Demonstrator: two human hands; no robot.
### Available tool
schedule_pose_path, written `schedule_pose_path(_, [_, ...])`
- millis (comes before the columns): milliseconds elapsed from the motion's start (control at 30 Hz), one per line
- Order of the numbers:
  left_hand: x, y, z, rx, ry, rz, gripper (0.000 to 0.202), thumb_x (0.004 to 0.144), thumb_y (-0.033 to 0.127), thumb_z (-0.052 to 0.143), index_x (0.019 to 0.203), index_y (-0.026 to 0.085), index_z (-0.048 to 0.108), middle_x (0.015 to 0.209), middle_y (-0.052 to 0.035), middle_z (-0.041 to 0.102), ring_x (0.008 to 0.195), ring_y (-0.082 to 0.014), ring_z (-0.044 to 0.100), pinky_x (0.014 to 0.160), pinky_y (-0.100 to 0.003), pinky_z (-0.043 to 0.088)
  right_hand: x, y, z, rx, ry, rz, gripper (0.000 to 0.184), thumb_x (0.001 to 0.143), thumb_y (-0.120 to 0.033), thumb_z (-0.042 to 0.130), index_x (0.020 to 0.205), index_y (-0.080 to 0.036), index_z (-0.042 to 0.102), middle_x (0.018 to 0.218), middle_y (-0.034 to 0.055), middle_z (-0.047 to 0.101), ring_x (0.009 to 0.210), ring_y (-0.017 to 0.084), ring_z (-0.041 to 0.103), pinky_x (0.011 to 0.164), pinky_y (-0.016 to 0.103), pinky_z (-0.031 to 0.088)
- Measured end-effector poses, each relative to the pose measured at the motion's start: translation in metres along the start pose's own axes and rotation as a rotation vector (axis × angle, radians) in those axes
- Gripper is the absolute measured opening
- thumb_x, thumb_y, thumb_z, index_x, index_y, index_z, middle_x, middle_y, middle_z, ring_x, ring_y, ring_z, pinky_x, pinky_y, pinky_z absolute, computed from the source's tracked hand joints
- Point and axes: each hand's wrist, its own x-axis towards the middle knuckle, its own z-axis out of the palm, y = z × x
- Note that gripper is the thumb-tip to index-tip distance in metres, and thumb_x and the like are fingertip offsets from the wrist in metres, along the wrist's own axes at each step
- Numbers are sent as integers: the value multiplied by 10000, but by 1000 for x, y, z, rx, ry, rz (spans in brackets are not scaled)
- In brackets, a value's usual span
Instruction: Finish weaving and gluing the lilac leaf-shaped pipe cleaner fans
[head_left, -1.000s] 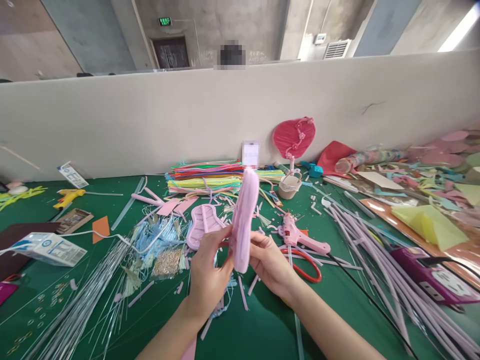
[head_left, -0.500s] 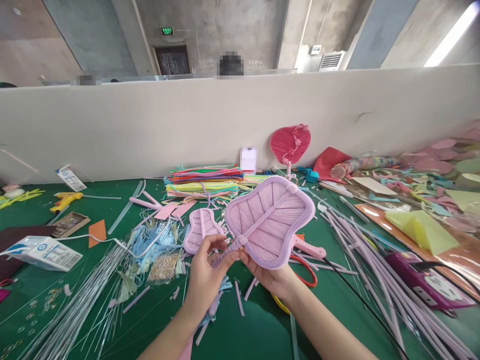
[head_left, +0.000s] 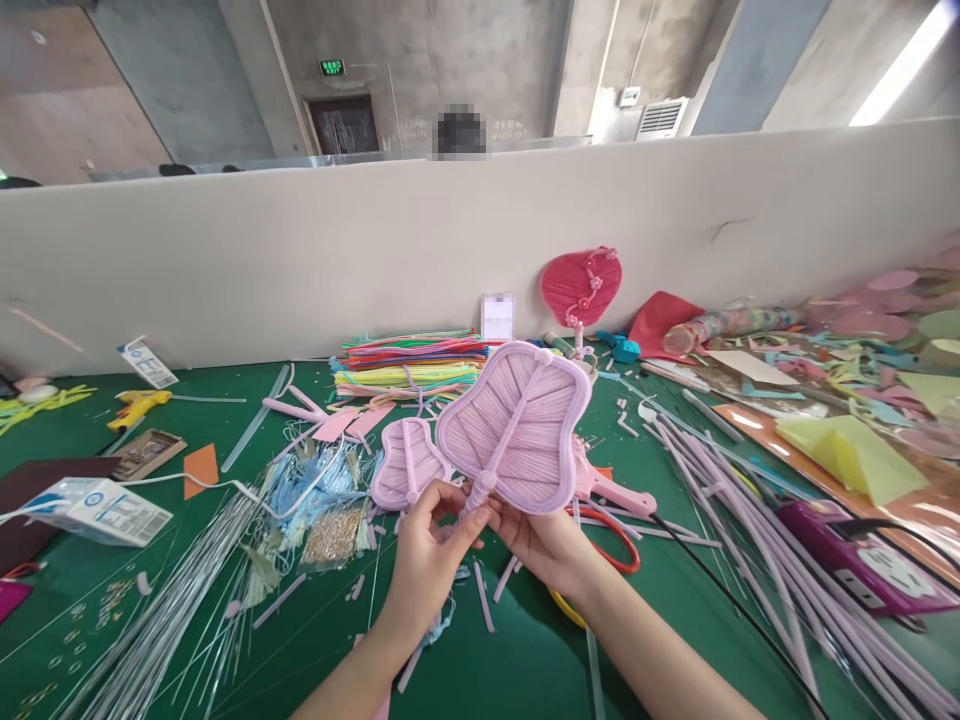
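Observation:
A lilac hand fan (head_left: 517, 430) made of fuzzy pipe cleaners is held up above the green table, its broad lobed face toward me. My left hand (head_left: 439, 535) is closed around its short handle, thumb on the near side. My right hand (head_left: 536, 540) pinches at the base of the fan, its fingers partly behind the panel. A smaller lilac fan (head_left: 409, 462) lies on the table just left of the held one. Behind my right hand is a pink glue gun (head_left: 611, 485) with a black cord, beside orange-handled scissors (head_left: 622, 555).
A red fan (head_left: 581, 287) stands against the pale partition (head_left: 300, 260). Bundles of coloured pipe cleaners (head_left: 409, 365) lie before it. Wires (head_left: 172, 590) and blue tassels (head_left: 319, 480) spread left; lilac stems (head_left: 757, 520) and a purple power strip (head_left: 862, 560) lie right.
The held fan has turned more upright, its top swinging to the left. Both hands keep their hold, and my right hand sits slightly higher along the fan's base.

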Motion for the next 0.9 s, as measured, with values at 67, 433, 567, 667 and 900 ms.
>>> schedule_pose_path(67, [-1, 1, 0, -2, -12, -5, 263, 793, 430, 677, 785, 189, 571, 774, 0, 567, 702, -155, 569, 625, -272, 544, -1, -1, 0, -1, 0, -1, 297, 535, -305, 894, 733, -176, 715, 708, -10, 688, 667, 105, 613, 700, 223, 533])
schedule_pose_path(433, [3, -2, -3, -83, -27, -71, 279, 841, 465, 622, 860, 187, 622, 671, 22, 571, 562, -104, 544, 549, -210, 487, -6, -10, 9, -315, 44, -249, 243, 691, -346, 803, 839, -189, 690, 822, -13, 670, 692, 96, 593, 699, 225, 494])
schedule_pose_path(567, [5, -4, -2, -246, -42, -126, 275, 846, 452, 624, 848, 177, 611, 697, 25, 552, 547, -87, 507, 522, -209, 482, -7, -7, 9, -387, 70, -307, 247, 716, -360, 783, 856, -188, 675, 830, -4, 651, 717, 110, 585, 695, 236, 496])
schedule_pose_path(667, [6, -4, -2, -383, -39, -188, 290, 831, 447, 652, 831, 162, 601, 663, 40, 504, 502, -62, 459, 456, -177, 433, -8, -7, 8, -420, 80, -348, 224, 739, -351, 766, 863, -196, 663, 840, -4, 638, 761, 116, 584, 709, 234, 493])
schedule_pose_path(900, [10, -2, -9, -507, -32, -256, 315, 802, 438, 700, 852, 142, 603, 732, 36, 531, 452, 1, 387, 400, -117, 339, -14, -14, 4, -908, 73, -468, 142, 821, -323, 639, 855, -189, 607, 806, 9, 621, 700, 137, 569, 638, 264, 467])
